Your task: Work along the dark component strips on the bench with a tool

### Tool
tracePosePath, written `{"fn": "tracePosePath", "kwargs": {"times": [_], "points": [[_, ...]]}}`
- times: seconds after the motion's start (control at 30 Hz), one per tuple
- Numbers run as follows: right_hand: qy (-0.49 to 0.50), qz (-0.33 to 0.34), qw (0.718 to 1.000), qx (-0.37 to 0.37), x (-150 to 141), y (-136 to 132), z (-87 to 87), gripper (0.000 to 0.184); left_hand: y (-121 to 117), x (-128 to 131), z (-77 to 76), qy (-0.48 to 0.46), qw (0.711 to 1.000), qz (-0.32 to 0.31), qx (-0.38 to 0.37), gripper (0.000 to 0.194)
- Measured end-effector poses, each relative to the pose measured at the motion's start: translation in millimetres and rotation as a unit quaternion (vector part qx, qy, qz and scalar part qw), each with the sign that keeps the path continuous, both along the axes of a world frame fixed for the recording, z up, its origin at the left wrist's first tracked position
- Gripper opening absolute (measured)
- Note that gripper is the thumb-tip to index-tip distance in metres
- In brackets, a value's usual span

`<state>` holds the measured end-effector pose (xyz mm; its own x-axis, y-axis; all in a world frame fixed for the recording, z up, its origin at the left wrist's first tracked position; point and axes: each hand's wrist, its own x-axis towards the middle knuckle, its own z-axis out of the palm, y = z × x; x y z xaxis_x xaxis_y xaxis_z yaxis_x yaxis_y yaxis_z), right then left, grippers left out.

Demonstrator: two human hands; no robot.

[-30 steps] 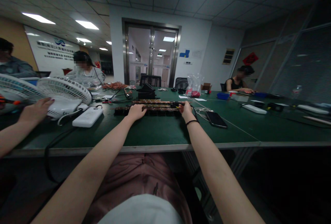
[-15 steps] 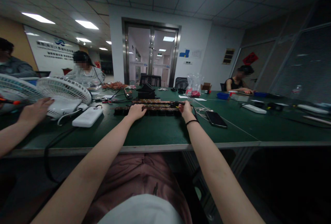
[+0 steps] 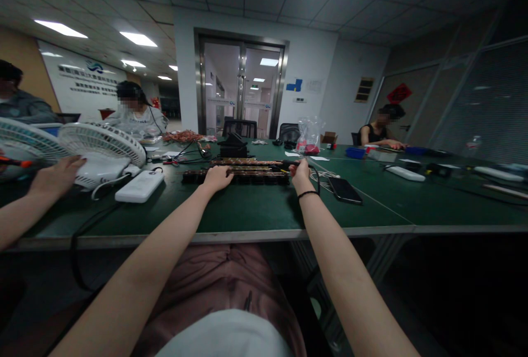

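Observation:
My left hand (image 3: 217, 178) is closed over the near left part of a row of thin copper-coloured rods (image 3: 251, 169), fingers bent on top and thumb towards the right. The rods lie side by side in a long black holder (image 3: 264, 180) on the green table. At the row's right end, my right hand (image 3: 300, 172) grips a black corded, pen-shaped tool that looks like a soldering iron (image 3: 285, 165). It points left over the rods, and its cable loops down behind my wrist. Whether its tip touches a rod is too small to tell.
A black phone (image 3: 345, 190) and coiled white cable (image 3: 324, 181) lie right of my right hand. To the left are a white power bank (image 3: 140, 186) and a white fan (image 3: 103, 148), touched by another person's hand (image 3: 55, 181). A black box (image 3: 233, 148) stands behind the rods.
My right hand has shifted slightly right and up with the soldering iron, and its cable loop shows more. My left hand stays on the rods.

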<state>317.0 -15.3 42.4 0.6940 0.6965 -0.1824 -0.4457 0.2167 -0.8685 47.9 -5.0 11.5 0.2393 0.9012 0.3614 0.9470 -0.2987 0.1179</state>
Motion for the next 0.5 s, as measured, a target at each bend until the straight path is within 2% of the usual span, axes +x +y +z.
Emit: {"fn": "tracePosePath", "kwargs": {"times": [0.17, 0.5], "points": [[0.008, 0.020, 1.000, 0.012, 1, 3, -3.8, 0.018, 0, 0, -1.0, -0.001, 1.000, -0.004, 0.005, 0.043], [0.011, 0.028, 0.999, -0.012, 6, 14, -11.3, 0.010, 0, 0, -0.9, 0.003, 1.000, -0.003, 0.007, 0.043]]}}
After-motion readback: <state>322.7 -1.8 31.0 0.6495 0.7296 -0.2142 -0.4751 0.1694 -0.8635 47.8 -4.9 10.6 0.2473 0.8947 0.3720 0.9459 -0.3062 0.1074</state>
